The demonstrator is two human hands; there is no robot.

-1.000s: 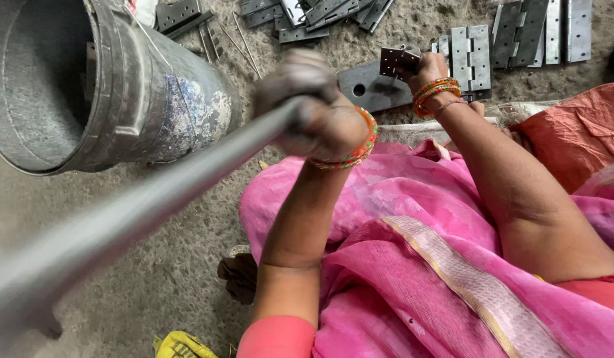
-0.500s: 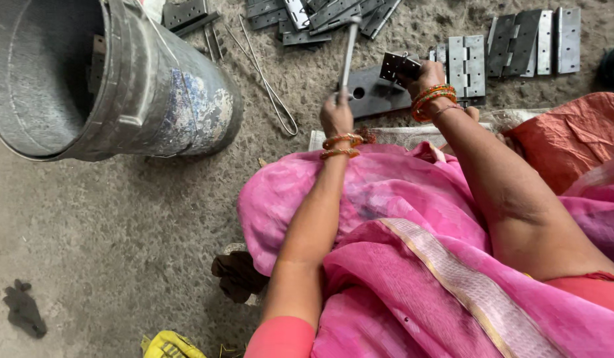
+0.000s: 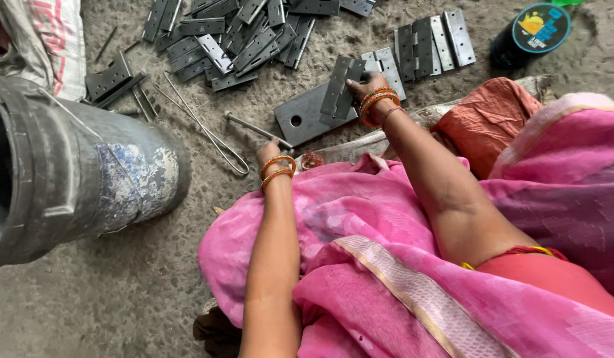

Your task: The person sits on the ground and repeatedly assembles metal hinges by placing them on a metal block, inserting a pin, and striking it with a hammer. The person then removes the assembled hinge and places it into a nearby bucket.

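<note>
Here, a grey metal hinge (image 3: 338, 95) stands on a flat steel plate (image 3: 306, 118) on the floor, the right hand (image 3: 364, 88) grasping its edge. The left hand (image 3: 271, 151) is clenched around a thin metal rod (image 3: 252, 126). Loose hinges (image 3: 227, 33) lie beyond; a large metal bucket (image 3: 75, 179) lies tipped nearby.

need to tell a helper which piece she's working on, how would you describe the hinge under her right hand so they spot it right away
Start from the big grey bucket lying on its side at the left, then move right to the flat metal plate with one round hole, in front of the pink-draped lap. The hinge lies across that plate's right end, pinned by the right hand. It alone rests on the plate; the other hinges lie on bare ground.
</note>
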